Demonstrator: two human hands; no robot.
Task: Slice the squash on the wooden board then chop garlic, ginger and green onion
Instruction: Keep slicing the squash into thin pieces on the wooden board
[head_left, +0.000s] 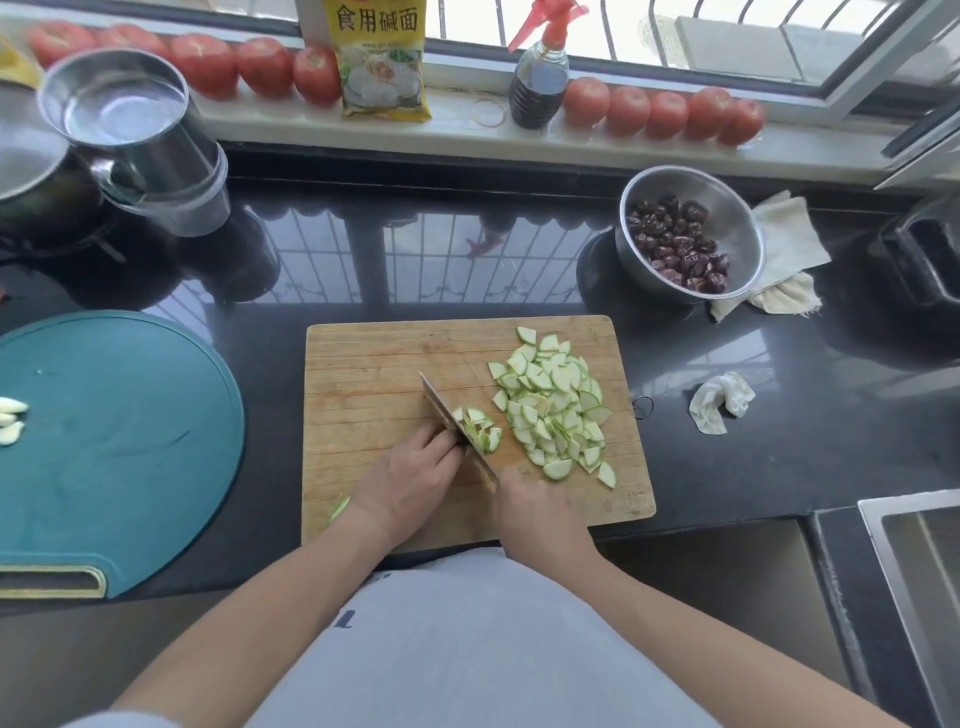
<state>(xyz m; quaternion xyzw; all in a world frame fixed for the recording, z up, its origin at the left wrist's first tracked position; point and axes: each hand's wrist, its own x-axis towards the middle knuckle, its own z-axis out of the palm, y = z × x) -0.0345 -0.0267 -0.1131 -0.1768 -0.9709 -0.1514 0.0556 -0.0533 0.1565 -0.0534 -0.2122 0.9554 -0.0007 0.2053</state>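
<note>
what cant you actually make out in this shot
Head view only:
- Uncut squash piece: covered by the left hand and the knife.
- Knife handle: wrapped by the right hand.
- Garlic cloves on the teal board: cut off by the left edge.
- Ginger, green onion: not in view.
- Sink: cropped at right.

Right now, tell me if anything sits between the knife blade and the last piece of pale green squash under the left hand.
Nothing visible does. The steel knife blade lies directly against the remaining squash piece, which the left hand holds on the wooden board. The right hand grips the handle.
</note>
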